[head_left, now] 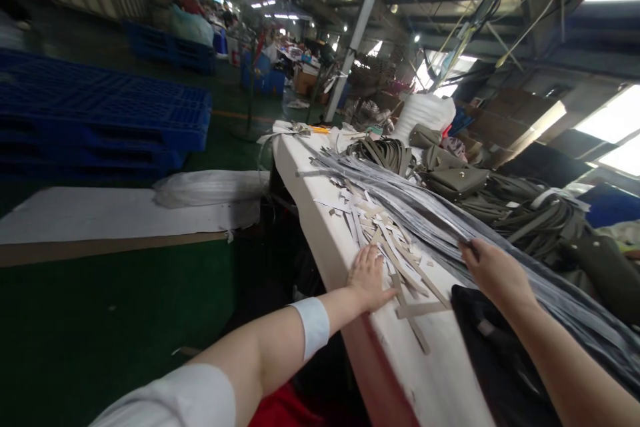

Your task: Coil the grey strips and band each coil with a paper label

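Observation:
My left hand [369, 277] lies with its fingers spread on the near edge of the white table [325, 240], touching a loose pile of short white and beige strips [387, 233]. To the right, my right hand [493, 270] is closed at the edge of a long bundle of grey strips [425, 203]. A small dark thing shows at its fingertips, too hidden to name. Below that hand lies a black cloth item [493, 347].
Olive-green bags [457, 180] and coiled straps [387, 153] crowd the table's far right side. A white foam roll [425, 113] stands behind them. Blue pallets [100, 107] and a white sheet [125, 213] are on the green floor at left.

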Action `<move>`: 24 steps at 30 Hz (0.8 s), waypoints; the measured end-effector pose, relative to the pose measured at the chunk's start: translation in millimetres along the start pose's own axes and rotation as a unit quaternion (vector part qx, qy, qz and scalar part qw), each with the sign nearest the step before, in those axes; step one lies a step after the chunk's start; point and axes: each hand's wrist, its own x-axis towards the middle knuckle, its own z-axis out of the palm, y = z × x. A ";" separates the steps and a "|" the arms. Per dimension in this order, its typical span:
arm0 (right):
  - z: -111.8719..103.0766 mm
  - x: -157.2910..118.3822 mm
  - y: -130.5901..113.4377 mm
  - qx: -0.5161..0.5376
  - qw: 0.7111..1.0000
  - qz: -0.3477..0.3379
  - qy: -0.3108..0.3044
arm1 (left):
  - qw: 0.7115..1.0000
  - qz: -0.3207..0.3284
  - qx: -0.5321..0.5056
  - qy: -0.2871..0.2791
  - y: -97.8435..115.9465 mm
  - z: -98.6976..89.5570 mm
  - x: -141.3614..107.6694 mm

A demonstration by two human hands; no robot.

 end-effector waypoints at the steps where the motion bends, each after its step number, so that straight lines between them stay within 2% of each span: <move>1: -14.4 -12.0 -8.4 0.005 0.999 -0.026 0.020 | 0.997 -0.005 -0.082 -0.001 1.1 -5.1 0.0; 3: -35.2 -41.8 -26.1 0.017 0.996 -0.082 0.038 | 0.971 -0.025 -0.238 0.008 3.9 -21.0 3.7; 6: -44.7 -94.4 -55.0 0.048 0.980 -0.189 0.034 | 0.910 -0.076 -0.407 0.006 11.6 -61.6 17.1; 7: -43.5 -111.6 -64.2 0.057 0.973 -0.221 0.031 | 0.857 -0.101 -0.506 -0.008 15.1 -78.8 22.2; 8: -41.3 -127.3 -72.6 0.065 0.967 -0.246 0.027 | 0.788 -0.119 -0.604 -0.005 18.8 -96.9 26.7; 9: -38.8 -140.9 -79.4 0.076 0.961 -0.264 0.022 | 0.735 -0.119 -0.667 0.017 22.3 -115.6 30.0; 11: -35.5 -160.2 -87.1 0.108 0.957 -0.270 0.011 | 0.707 -0.100 -0.698 0.063 28.0 -152.9 30.4; 13: -36.8 -168.4 -86.1 0.155 0.957 -0.246 -0.008 | 0.706 -0.055 -0.693 0.132 29.4 -189.6 20.3; 15: -42.6 -169.0 -79.0 0.192 0.958 -0.209 -0.041 | 0.738 0.054 -0.603 0.296 24.2 -225.5 0.4; 17: -50.9 -167.8 -70.8 0.218 0.953 -0.187 -0.100 | 0.762 0.143 -0.415 0.475 10.9 -258.8 -23.8; 18: -55.1 -168.2 -68.0 0.232 0.946 -0.180 -0.137 | 0.750 0.164 -0.328 0.551 1.5 -272.9 -35.2; 19: -59.1 -169.8 -66.8 0.250 0.936 -0.174 -0.178 | 0.726 0.167 -0.262 0.614 -9.3 -284.2 -44.9; 20: -62.6 -172.7 -67.7 0.271 0.921 -0.170 -0.223 | 0.716 0.142 -0.220 0.647 -20.7 -291.6 -52.4; 21: -65.3 -176.6 -71.0 0.300 0.900 -0.171 -0.268 | 0.722 0.093 -0.198 0.656 -32.1 -294.2 -57.6; 22: -67.0 -181.3 -76.9 0.337 0.870 -0.178 -0.313 | 0.742 0.037 -0.188 0.642 -42.6 -291.5 -60.8; 24: -66.3 -191.0 -96.6 0.444 0.779 -0.193 -0.399 | 0.813 -0.070 -0.184 0.547 -57.8 -268.8 -65.6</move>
